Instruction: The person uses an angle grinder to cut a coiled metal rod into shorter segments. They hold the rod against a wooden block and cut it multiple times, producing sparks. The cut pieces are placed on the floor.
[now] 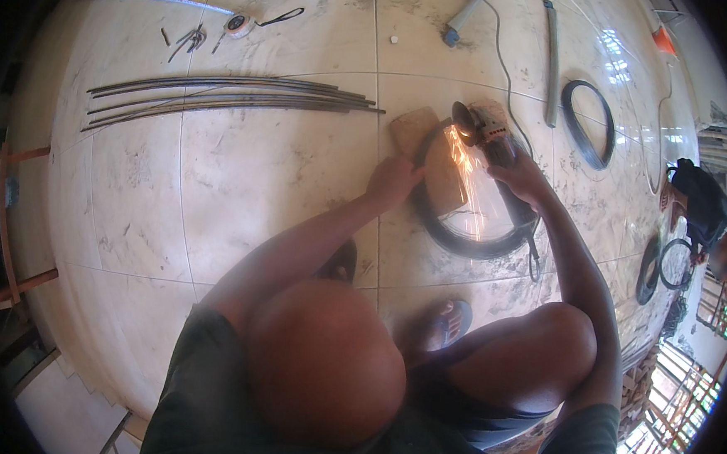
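My right hand [520,177] is closed around the body of an angle grinder [497,137]. Its disc [465,123] meets the far side of a dark wire coil [472,247], and orange sparks stream from there toward me. My left hand [394,181] grips the coil's left side; its fingertips are partly hidden. Inside the loop lies a reddish-brown brick [447,178], with another brick [414,128] just beyond my left hand. The exact contact point of disc and wire is lost in glare.
Several dark metal rods [238,103] lie at left, below a tape measure [238,25] with its blade pulled out. The grinder's cord [508,69] runs away from me. A second coil [588,124] and a grey bar [551,64] lie at right; another person [702,206] is farther right.
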Demonstrator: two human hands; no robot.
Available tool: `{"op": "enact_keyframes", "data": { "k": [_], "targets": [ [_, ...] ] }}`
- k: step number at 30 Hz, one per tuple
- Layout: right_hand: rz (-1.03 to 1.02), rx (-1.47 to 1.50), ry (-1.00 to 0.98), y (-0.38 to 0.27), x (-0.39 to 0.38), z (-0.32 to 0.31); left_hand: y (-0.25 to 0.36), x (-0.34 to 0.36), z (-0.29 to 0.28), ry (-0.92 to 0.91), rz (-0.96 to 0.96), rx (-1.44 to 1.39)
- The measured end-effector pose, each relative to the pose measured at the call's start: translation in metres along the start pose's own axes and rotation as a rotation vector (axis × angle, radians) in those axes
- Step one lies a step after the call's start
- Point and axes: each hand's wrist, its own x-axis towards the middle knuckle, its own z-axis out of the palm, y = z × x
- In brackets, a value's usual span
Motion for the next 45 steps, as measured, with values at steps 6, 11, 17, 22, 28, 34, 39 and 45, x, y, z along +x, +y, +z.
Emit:
{"op": "enact_keyframes", "data": {
  "k": [6,11,17,22,28,34,39,45],
  "targets": [
    [0.02,-0.006,-0.002,-0.002,0.004,0.002,-0.003,0.0,0.002,0.029,0.017,0.005],
    [0.016,-0.001,-0.001,-0.009,-0.003,0.001,0.0,-0.001,0.0,0.016,-0.005,0.007],
    [-0.005,-0.039,0.03,0.005,0.002,0.003,0.004,-0.002,-0.002,0.045,0.007,-0.001],
    [0.045,0.045,-0.01,-0.004,0.004,0.002,0.001,0.0,-0.001,-0.006,-0.042,-0.061],
    [0.005,0.055,0.01,0.0,0.002,0.001,-0.002,0.002,0.004,0.015,-0.017,-0.02],
    [0.032,0.04,0.002,-0.006,-0.002,0.003,0.001,-0.002,0.0,0.064,0.002,0.03],
    [-0.008,0.003,0.0,0.021,0.016,0.006,0.006,0.0,-0.004,0.0,-0.035,-0.022],
    [0.013,0.007,-0.004,0.024,0.019,0.01,0.001,0.0,0.0,0.008,-0.035,0.002]
  ]
}}
